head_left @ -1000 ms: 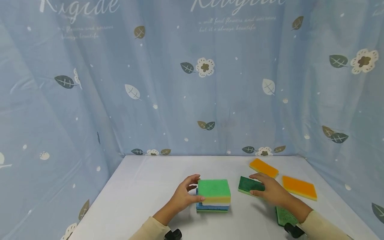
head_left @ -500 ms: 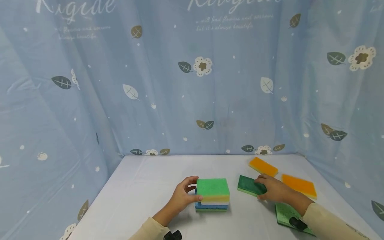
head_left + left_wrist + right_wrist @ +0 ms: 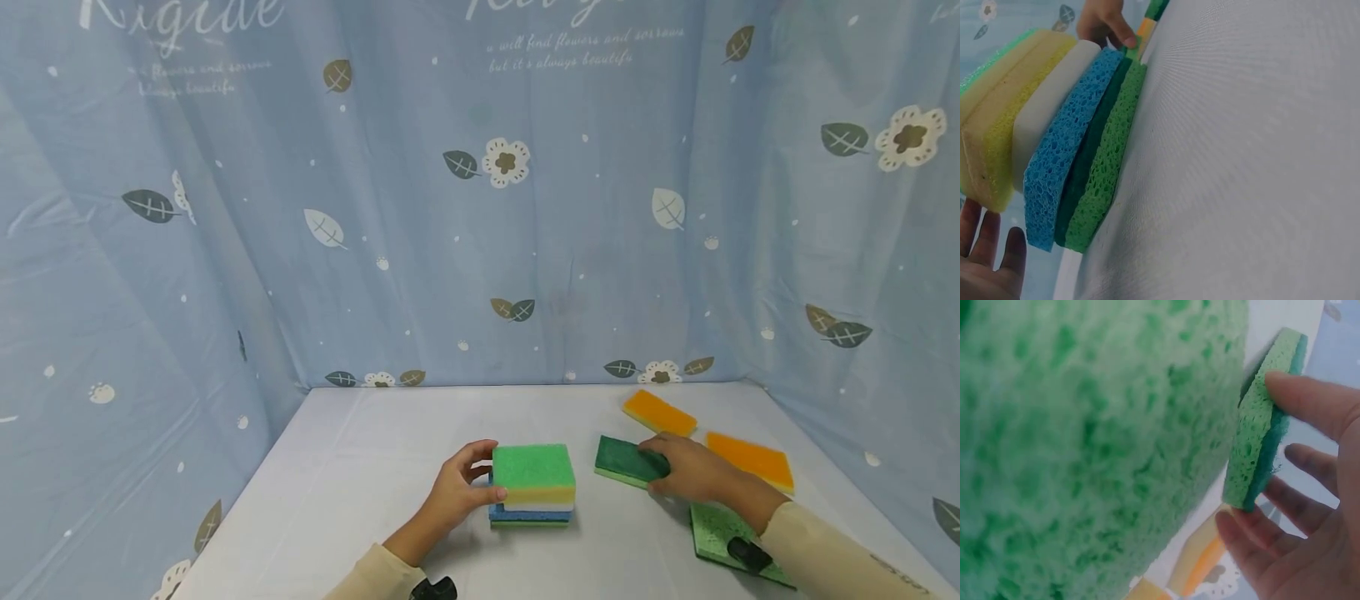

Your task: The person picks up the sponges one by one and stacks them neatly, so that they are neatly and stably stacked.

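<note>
In the head view a stack of sponges stands mid-table: green-topped yellow above, then white, blue, and dark-and-light green at the bottom. My left hand holds the upper yellow sponge at its left side, thumb at the front corner, fingers at the back. My right hand pinches the right end of a dark green-topped sponge, which lies near the table surface right of the stack. In the right wrist view the thumb lies on this sponge's light green edge, with fingers around its other side.
Two orange-topped sponges lie at the right rear, one partly behind the right hand. A light green sponge lies under the right forearm and fills much of the right wrist view. A blue patterned curtain surrounds the white table.
My right hand has come down onto the right end of the dark green-topped sponge and gripped it. The left hand and stack have stayed in place.
</note>
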Demonstrator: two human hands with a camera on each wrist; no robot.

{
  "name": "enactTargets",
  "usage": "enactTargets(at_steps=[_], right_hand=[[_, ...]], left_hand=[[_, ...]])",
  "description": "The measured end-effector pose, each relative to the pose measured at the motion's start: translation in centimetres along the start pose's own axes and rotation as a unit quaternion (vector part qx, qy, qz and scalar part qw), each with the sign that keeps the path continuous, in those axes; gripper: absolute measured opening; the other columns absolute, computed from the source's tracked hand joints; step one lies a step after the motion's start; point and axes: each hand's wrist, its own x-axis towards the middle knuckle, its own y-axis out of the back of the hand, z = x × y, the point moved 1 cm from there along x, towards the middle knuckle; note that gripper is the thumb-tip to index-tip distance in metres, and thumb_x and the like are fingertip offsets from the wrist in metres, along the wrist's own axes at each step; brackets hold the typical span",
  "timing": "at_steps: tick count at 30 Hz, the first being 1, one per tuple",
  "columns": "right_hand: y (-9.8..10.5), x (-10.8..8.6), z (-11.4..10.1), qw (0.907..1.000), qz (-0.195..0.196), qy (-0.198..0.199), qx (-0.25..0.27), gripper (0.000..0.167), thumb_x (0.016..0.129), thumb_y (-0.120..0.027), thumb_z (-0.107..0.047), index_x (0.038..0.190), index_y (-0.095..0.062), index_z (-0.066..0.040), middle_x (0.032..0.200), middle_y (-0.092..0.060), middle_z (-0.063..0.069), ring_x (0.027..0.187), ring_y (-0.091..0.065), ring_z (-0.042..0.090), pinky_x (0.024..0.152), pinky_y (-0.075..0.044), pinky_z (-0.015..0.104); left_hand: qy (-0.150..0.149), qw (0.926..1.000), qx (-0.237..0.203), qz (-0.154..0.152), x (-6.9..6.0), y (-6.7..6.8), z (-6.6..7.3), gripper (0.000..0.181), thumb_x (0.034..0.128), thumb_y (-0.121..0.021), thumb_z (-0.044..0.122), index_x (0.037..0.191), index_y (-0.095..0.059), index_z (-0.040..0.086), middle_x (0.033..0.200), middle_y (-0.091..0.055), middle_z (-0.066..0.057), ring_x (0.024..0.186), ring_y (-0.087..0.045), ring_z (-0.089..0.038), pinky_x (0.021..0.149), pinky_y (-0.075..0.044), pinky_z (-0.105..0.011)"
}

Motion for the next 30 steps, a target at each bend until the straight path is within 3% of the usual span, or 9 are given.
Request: enactTargets(at_steps=[5,11,19,30], right_hand=[[0.1,0.1,0.2,0.9998,0.010,0.014,-0.001,0.067,0.076,-0.083,-0.033,0.133,-0.058,-0.008,0.135,-0.051,0.016,0.120,-0.049,0.035,0.095,-0.042,0.054],[1.2,0.0,-0.3,0.9973,0.044,0.059,0.000,0.064,0.078,-0.081,-0.032,0.131,-0.057,-0.003,0.132,-0.053,0.018,0.116,-0.052,0.036,0.090,-0.045,0.055],[2.5,-0.1,-1.2,0.9944,0.067,0.082,-0.003,0.066,0.083,-0.076,-0.038,0.135,-0.055,-0.003,0.134,-0.052,0.020,0.119,-0.050,0.041,0.091,-0.043,0.059],[4.5,0.0,-3.0,0.9895,0.075,0.122,-0.020,0.064,0.088,-0.069,-0.048,0.133,-0.058,-0.005,0.135,-0.051,0.016,0.121,-0.049,0.040,0.091,-0.043,0.059]], left_hand=[[0.005,1.0000,-0.006,0.000,-0.1,0.0,0.0,0.067,0.0793,-0.081,0.006,0.138,-0.048,0.002,0.132,-0.052,-0.016,0.123,-0.047,-0.036,0.103,-0.038,-0.050],[0.011,0.9999,-0.009,0.000,0.0,0.0,0.2,0.069,0.0790,-0.079,0.000,0.139,-0.046,-0.001,0.133,-0.051,-0.019,0.125,-0.045,-0.035,0.105,-0.035,-0.053],[0.006,0.9999,-0.004,-0.016,-0.4,-0.4,3.1,0.066,0.0815,-0.078,0.003,0.138,-0.045,-0.006,0.131,-0.052,-0.023,0.123,-0.046,-0.038,0.102,-0.034,-0.059],[0.001,0.9998,-0.011,-0.016,-0.4,-0.3,2.9,0.066,0.0816,-0.077,0.001,0.139,-0.045,-0.005,0.133,-0.050,-0.022,0.124,-0.046,-0.036,0.103,-0.033,-0.058]])
